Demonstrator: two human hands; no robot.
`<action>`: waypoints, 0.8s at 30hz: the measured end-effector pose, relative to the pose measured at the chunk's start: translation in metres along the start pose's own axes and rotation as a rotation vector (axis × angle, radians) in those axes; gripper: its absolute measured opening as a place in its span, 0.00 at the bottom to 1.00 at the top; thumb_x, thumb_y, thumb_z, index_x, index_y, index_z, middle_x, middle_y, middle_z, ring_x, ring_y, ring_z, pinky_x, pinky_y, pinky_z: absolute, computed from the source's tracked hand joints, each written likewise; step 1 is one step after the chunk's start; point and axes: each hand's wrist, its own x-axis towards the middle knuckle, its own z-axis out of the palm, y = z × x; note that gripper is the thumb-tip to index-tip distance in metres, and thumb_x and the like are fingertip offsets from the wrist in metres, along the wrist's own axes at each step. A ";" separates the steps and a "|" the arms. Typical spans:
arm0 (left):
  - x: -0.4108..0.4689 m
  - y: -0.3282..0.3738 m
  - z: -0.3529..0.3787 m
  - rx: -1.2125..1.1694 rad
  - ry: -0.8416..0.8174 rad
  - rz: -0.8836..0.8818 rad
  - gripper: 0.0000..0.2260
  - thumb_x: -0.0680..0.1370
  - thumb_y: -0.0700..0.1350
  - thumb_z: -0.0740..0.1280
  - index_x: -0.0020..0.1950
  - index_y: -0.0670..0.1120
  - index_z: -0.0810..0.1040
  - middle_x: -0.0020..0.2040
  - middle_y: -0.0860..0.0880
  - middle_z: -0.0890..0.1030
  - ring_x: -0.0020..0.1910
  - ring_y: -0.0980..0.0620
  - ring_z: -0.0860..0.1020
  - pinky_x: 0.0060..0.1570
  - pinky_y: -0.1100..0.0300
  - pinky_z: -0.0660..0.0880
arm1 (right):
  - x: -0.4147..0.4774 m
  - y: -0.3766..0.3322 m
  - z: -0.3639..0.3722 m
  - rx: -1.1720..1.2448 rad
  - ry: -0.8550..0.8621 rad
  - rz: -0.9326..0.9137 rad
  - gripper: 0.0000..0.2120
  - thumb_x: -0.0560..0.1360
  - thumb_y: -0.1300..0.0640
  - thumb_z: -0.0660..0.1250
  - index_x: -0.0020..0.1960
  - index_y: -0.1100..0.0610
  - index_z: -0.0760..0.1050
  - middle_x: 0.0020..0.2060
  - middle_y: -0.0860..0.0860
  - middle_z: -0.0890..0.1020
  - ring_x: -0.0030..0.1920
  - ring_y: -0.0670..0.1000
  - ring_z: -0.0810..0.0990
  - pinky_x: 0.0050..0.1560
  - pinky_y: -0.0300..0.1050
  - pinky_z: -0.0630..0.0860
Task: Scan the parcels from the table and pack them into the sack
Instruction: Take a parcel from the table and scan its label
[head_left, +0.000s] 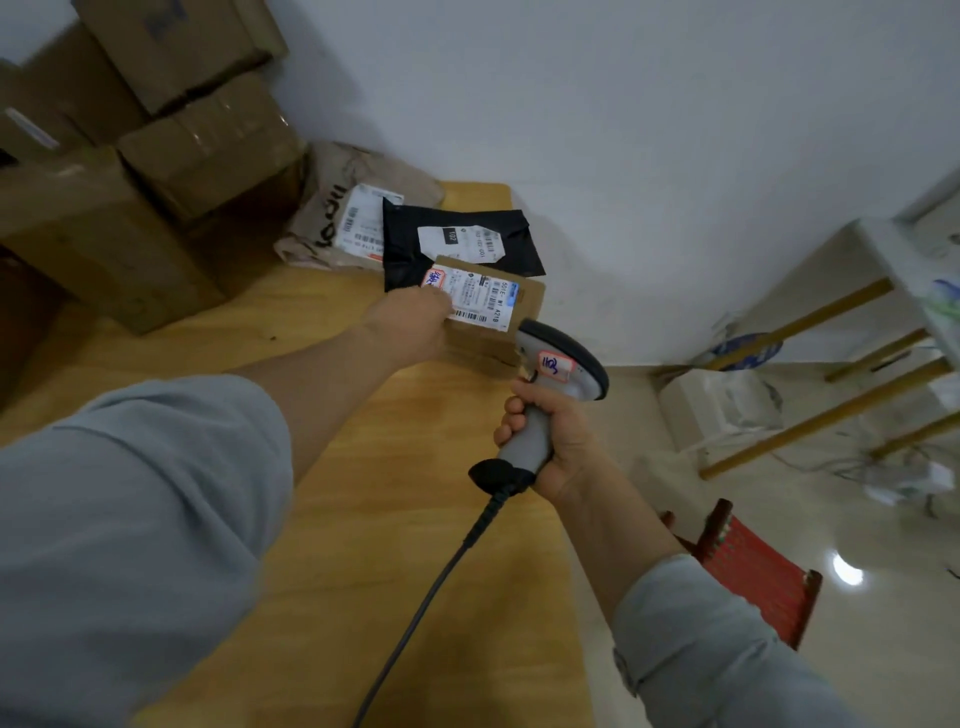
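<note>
The left hand (415, 325) grips a brown cardboard parcel (488, 317) at the table's (363, 467) far right edge; the right hand (550, 431) clasps the barcode scanner (558, 374); best tilt the label (478, 299) squarely toward its head.

Both arms extended, left hand (415, 327) and right hand (558, 441) clenched.

Brown labelled parcel (488, 312) raised over the table; black (462, 241) and tan (353, 208) parcels lying behind
</note>
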 end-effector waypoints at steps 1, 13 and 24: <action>0.002 0.005 -0.002 -0.030 0.042 -0.021 0.20 0.76 0.46 0.63 0.67 0.42 0.71 0.64 0.42 0.74 0.59 0.43 0.75 0.55 0.51 0.74 | -0.001 0.000 0.000 -0.004 0.005 -0.001 0.08 0.75 0.67 0.64 0.39 0.59 0.70 0.24 0.52 0.73 0.19 0.46 0.70 0.22 0.37 0.72; 0.014 0.038 0.009 -0.014 -0.193 0.213 0.34 0.76 0.61 0.63 0.78 0.58 0.51 0.80 0.48 0.46 0.78 0.45 0.43 0.73 0.39 0.47 | -0.006 0.002 -0.023 -0.002 0.049 0.001 0.08 0.76 0.67 0.63 0.39 0.60 0.71 0.23 0.52 0.74 0.19 0.47 0.70 0.22 0.37 0.72; -0.170 -0.054 0.036 -0.216 -0.127 0.313 0.25 0.74 0.57 0.67 0.69 0.51 0.72 0.78 0.53 0.54 0.77 0.55 0.44 0.73 0.48 0.39 | -0.010 0.038 0.013 -0.322 -0.027 0.074 0.05 0.74 0.67 0.67 0.39 0.63 0.73 0.29 0.57 0.78 0.22 0.49 0.73 0.27 0.41 0.74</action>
